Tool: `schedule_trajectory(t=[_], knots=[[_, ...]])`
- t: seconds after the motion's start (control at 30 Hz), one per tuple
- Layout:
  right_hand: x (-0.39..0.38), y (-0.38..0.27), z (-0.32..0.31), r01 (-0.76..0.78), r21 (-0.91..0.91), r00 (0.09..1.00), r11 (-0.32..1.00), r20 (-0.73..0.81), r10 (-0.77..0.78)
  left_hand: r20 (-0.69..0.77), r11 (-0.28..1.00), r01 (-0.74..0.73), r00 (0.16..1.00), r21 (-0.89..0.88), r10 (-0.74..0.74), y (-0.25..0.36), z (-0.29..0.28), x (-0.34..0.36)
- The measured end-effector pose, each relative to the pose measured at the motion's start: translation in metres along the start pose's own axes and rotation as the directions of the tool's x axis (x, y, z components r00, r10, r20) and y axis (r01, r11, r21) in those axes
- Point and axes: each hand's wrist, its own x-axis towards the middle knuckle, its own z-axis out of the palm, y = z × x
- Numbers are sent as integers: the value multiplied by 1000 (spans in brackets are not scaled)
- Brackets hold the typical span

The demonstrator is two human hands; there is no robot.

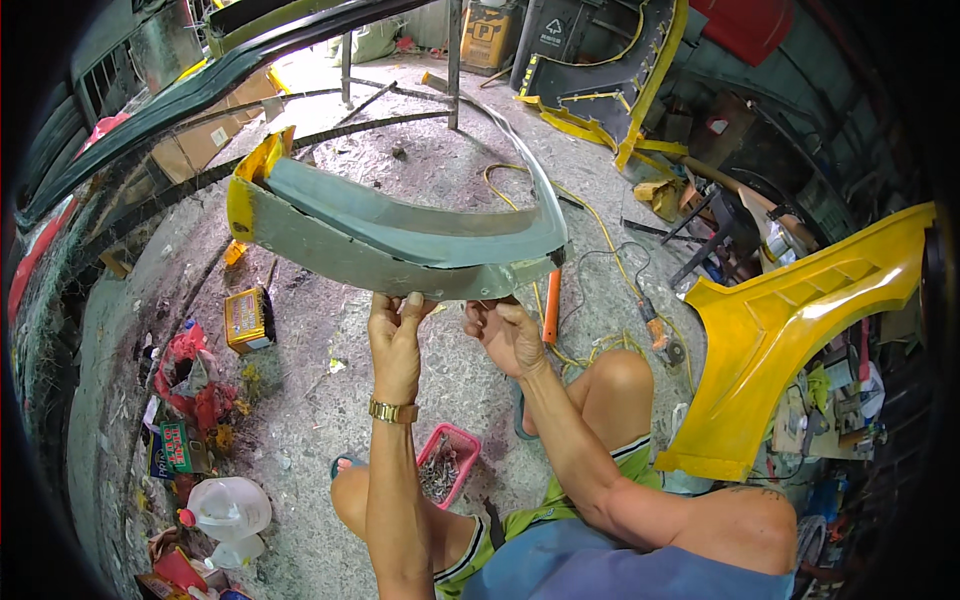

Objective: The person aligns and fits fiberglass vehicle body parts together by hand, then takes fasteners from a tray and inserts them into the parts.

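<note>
A long curved car body panel (390,262), grey-green with a yellow left end, is held up in front of me by its near lower edge. My left hand (397,335), with a gold watch on the wrist, is closed on that edge near the middle, thumb on the near side. Just to the right, my right hand (508,335) has its fingers curled together under the edge by the panel's right part. Whatever is between those fingers is hidden or too small to name. Between my legs stands a pink basket (474,446) of small metal hardware.
A yellow fender (770,345) leans at the right. An angle grinder (664,342) with a yellow cord lies on the concrete floor beyond my knee. A yellow tin (249,320) and a clear plastic jug (228,508) stand at the left. A metal stand (453,70) rises at the back.
</note>
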Motion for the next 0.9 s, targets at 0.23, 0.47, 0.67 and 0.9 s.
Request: schedule_trajectory(t=[0.23, 0.47, 0.67, 0.9], knots=[[8, 9, -16, 136, -161, 986, 978, -74, -149, -17, 1000, -1, 1000, -28, 1, -1, 0, -2], [5, 12, -15, 134, -84, 990, 987, -37, -137, -29, 1000, 9, 1000, -24, -10, 0, -4, -4], [15, 23, -44, -200, 274, 977, 941, 134, 169, -31, 999, 20, 999, -40, -21, -3, -3, -4], [44, 32, -42, -77, 426, 994, 901, -33, 100, -60, 1000, 7, 998, -5, -7, -3, 0, -5]])
